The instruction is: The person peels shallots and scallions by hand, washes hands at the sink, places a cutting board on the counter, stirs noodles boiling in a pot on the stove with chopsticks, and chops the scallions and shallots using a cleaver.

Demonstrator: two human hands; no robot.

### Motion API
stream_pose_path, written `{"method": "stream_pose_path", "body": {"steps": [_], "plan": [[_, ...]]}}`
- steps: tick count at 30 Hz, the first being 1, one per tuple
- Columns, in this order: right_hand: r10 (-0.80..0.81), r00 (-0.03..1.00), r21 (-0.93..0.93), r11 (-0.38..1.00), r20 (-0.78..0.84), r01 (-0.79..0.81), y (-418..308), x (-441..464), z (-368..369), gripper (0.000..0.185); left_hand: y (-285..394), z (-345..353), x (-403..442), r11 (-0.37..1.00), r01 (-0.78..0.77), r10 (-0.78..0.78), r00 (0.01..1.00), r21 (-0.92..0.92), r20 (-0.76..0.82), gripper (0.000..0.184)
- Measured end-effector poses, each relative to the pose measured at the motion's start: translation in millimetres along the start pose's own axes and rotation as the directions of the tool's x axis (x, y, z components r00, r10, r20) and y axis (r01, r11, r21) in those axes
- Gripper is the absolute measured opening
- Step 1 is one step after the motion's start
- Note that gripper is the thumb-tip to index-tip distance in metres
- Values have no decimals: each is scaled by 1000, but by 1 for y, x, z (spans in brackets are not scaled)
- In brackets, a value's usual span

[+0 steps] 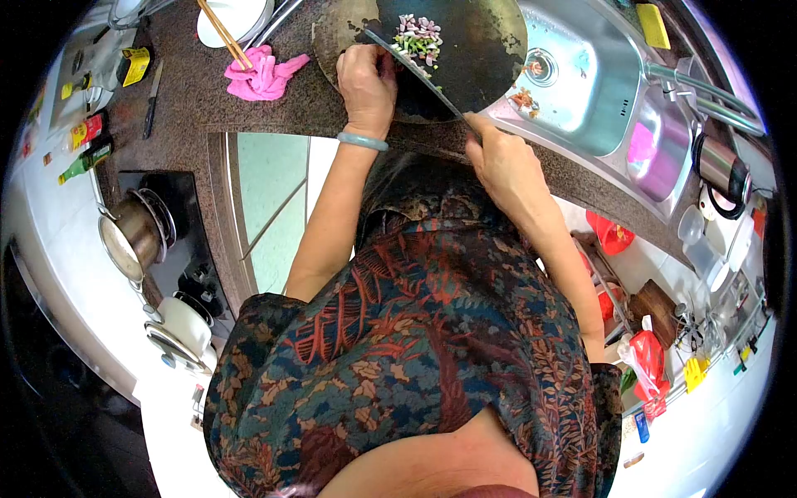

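Note:
A round dark cutting board (481, 62) with worn edges lies on the counter in front of me. My right hand (506, 162) is closed around the handle of a knife (419, 76), whose blade slants across the board. Chopped pink-white and green pieces (418, 40), seemingly shallot or spring onion, lie in a small heap just beyond the blade. On the near left side of the blade is my left hand (365, 87), fingers curled in close to the steel. Whatever its fingertips grip is hidden.
Right of the board is a steel sink (589, 124) with food scraps by its drain. A pink cloth (262, 75) and a white bowl (228, 21) with chopsticks (222, 31) sit to the left. Another knife (153, 100) lies farther left, near a pot (133, 236) on the stove.

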State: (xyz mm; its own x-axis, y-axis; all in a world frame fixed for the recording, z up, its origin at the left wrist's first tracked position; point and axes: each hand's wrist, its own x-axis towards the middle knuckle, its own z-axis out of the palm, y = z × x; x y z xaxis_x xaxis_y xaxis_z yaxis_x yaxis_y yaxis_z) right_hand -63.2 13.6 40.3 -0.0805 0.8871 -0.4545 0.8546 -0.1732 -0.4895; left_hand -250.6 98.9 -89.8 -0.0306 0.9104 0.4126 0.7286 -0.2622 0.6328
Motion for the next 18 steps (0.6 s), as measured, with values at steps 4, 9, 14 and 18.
{"method": "stream_pose_path", "body": {"steps": [4,9,14,18], "plan": [[28,999,-28,999,24,-28,-2,7,4,34,2,-1,1,999,24,-24,1000,24,10,14],[-71,997,113,991,-15,73,12,8,-7,33,-4,-13,3,994,68,-65,997,-84,34,9],[-83,996,116,990,-12,84,13,-4,-11,34,-3,-32,-10,988,139,-136,990,-66,42,11],[-57,998,49,997,10,56,11,-10,-7,34,4,-29,-17,976,213,-208,973,-43,99,11]]}}
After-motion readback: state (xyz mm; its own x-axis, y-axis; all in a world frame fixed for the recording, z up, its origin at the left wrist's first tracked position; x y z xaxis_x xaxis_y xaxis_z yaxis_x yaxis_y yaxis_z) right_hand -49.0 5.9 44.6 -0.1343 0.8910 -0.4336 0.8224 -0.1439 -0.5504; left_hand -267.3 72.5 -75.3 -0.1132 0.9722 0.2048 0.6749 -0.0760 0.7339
